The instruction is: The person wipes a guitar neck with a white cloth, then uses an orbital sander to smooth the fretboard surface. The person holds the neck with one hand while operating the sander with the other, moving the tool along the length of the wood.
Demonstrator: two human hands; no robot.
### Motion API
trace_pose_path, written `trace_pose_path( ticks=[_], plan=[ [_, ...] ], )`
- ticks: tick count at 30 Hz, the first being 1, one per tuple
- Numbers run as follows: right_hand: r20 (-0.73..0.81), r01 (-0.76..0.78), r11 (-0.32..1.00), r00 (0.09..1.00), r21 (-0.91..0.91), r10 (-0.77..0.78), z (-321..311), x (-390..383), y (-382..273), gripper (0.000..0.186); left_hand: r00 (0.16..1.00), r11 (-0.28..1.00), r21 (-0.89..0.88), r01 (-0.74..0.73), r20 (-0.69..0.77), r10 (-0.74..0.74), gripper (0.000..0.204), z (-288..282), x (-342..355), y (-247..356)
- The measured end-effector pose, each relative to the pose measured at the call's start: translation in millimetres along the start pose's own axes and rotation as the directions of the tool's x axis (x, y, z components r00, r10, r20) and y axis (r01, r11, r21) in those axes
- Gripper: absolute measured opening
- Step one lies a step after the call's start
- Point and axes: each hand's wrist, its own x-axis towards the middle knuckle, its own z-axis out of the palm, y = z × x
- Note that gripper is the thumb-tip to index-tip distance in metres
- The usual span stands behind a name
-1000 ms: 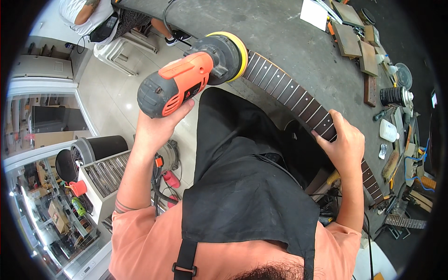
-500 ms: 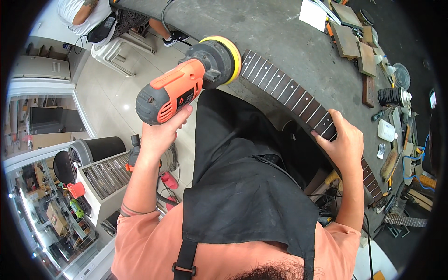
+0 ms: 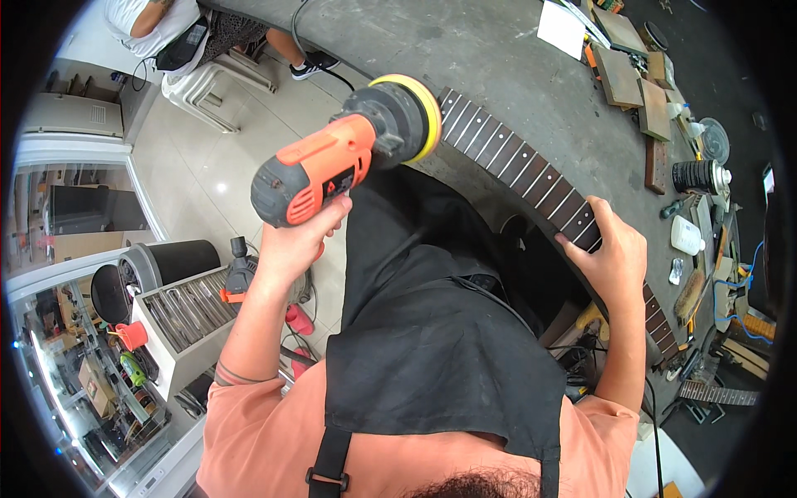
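An orange and black power sander (image 3: 332, 162) with a round yellow-edged pad is gripped in my left hand (image 3: 300, 236), fingers wrapped beneath its body. Its pad stands on edge beside the far end of a dark guitar neck (image 3: 523, 170) with pale frets and small dots. The neck lies along the near edge of the grey workbench (image 3: 465, 50). My right hand (image 3: 613, 249) grips it nearer its other end, thumb on the close side and fingers over the far side. Part of the neck is hidden under that hand and forearm.
Wooden blocks (image 3: 618, 79), a black spray can (image 3: 701, 174), a white bottle (image 3: 686, 236) and a brush (image 3: 691, 295) crowd the bench's right side. Another person (image 3: 170, 33) sits on a white stool (image 3: 203, 95) at upper left. A metal drawer unit (image 3: 187, 319) stands at left.
My left hand and the sander have shifted slightly right, with the pad still near the neck's far end. My right hand keeps its hold on the neck.
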Motion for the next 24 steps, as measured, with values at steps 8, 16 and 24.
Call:
trace_pose_path(
  ticks=[8,16,24],
  plan=[
    [-0.008,0.002,1.000,1.000,-0.007,-0.002,-2.2,0.8,-1.5,0.065,1.000,1.000,-0.019,0.021,-0.010,-0.021,0.012,7.2,-5.3,8.8],
    [-0.021,0.013,1.000,1.000,-0.026,-0.014,-0.4,-1.8,-1.1,0.065,0.989,0.969,0.195,-0.149,0.029,0.146,0.059,2.6,-3.3,25.2],
    [-0.032,0.028,0.999,0.999,-0.039,-0.029,-0.4,-2.9,-0.5,0.064,0.899,0.853,0.285,-0.438,0.172,0.404,0.076,8.8,1.4,51.4]
  ],
)
